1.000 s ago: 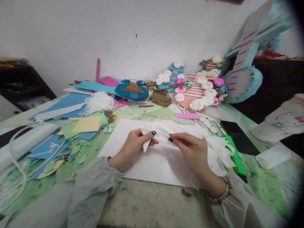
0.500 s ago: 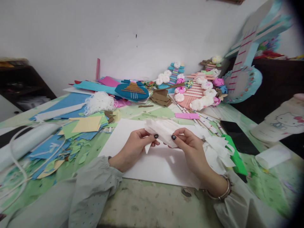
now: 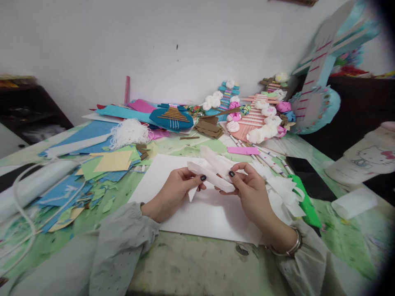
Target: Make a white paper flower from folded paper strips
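Note:
A strip of thin white crepe paper point(image 3: 212, 174) is held between my two hands, above a white sheet of paper point(image 3: 173, 218) on the table. My left hand point(image 3: 182, 187) pinches its left end between thumb and fingers, and a pointed white tip hangs below that thumb. At the other end my right hand point(image 3: 247, 185) grips the paper with thumb and bent fingers. A loose upper flap of the paper stands up between the hands. More cut white paper strips point(image 3: 284, 191) lie to the right of my right hand, partly hidden by it.
Blue, green and yellow paper scraps point(image 3: 112, 161) and a bundle of white string point(image 3: 131, 133) lie at left. Decorated paper instruments point(image 3: 171, 118) lie along the wall. Rolled paper sticks point(image 3: 268, 158), a black phone point(image 3: 308, 176) and a cup point(image 3: 364, 156) are at right.
The white paper has opened between my hands: a flap now rises at the back and a narrow folded band shows in front. My right hand has shifted slightly right.

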Tool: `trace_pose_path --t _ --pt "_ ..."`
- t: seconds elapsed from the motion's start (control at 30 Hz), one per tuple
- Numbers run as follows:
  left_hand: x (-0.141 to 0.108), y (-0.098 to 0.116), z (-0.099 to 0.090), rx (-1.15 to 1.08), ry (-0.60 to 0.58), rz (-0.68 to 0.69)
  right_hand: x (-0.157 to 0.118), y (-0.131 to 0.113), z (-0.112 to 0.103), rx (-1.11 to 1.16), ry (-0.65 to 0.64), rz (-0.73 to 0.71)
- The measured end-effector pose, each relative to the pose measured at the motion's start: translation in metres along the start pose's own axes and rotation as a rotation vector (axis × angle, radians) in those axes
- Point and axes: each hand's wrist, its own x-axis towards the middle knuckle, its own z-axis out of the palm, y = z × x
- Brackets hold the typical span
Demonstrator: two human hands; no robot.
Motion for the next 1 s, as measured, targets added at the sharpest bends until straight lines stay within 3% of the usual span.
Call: trace_pose_path --t 0.3,0.57,0.83,1.0 --pt "0.002 -0.001 -0.003 0.024 0.072 0.022 -0.005 -0.003 0.005 -0.085 -0.082 -0.036" --pt "0.004 -0.005 -0.006 0.009 0.059 0.053 -0.009 -0.003 0.007 -0.096 -0.13 -0.037" --pt "0.004 -0.005 -0.006 0.011 0.052 0.077 -0.01 -0.004 0.009 -0.108 -0.092 -0.014" --pt "0.004 -0.006 -0.005 -0.008 0.032 0.075 -0.012 -0.005 0.01 -0.153 -0.175 -0.022"
